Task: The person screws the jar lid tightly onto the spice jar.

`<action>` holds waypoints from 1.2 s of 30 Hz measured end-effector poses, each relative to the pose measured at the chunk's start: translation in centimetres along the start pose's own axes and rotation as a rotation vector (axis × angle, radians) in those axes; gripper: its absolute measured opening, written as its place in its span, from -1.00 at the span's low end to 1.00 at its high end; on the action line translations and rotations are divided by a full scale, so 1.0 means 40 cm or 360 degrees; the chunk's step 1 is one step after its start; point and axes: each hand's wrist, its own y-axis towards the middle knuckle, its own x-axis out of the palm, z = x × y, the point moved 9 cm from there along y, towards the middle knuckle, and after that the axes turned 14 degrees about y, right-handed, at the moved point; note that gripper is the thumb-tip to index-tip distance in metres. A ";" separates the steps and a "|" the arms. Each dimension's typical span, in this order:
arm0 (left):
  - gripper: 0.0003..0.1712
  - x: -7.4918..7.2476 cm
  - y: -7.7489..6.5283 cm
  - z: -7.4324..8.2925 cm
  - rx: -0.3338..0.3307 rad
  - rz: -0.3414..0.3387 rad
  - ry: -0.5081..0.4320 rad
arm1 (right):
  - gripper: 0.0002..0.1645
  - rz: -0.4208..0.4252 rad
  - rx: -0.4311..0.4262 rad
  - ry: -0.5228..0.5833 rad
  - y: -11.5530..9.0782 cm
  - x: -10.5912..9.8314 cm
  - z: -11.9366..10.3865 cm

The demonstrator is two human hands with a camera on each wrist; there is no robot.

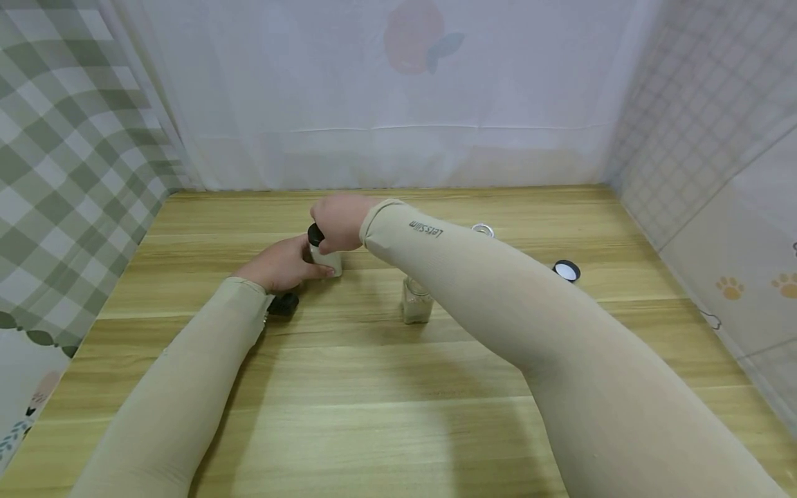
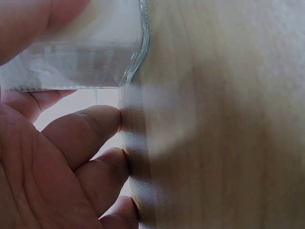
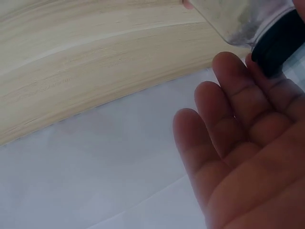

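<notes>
A square clear glass jar (image 1: 328, 263) with pale contents and a black screw lid (image 1: 315, 235) stands on the wooden table, left of centre. My left hand (image 1: 283, 264) holds its body between thumb and fingers. In the left wrist view the thumb lies across the jar's glass (image 2: 95, 62), while the lower fingers touch the tabletop. From above, my right hand (image 1: 344, 220) pinches the lid's edge. The right wrist view shows the lid (image 3: 279, 43) between thumb and index finger, with the other fingers held loosely away.
A second glass jar (image 1: 416, 304) with pale contents stands just below my right forearm. Behind that forearm shows a round jar rim (image 1: 483, 229). A black lid (image 1: 566, 270) lies white liner up at the right. Cloth walls (image 1: 398, 159) border the table's back and sides.
</notes>
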 end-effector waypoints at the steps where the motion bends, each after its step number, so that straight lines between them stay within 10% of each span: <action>1: -0.19 0.001 0.000 -0.001 -0.0002 -0.0002 0.0000 | -0.47 0.0003 -0.0004 -0.0010 0.000 0.001 0.000; 9: -0.13 0.002 -0.005 0.000 0.0004 -0.0010 -0.0010 | -0.26 -0.0006 -0.0006 0.0060 -0.004 0.002 0.004; 16: -0.18 0.000 -0.004 0.000 -0.0009 0.0001 -0.0024 | -0.54 -0.0022 -0.0081 0.0025 -0.007 -0.002 -0.007; 36: -0.21 -0.001 -0.002 -0.001 -0.0015 -0.0005 0.0011 | -0.48 0.0016 -0.0019 -0.0004 -0.002 0.002 -0.003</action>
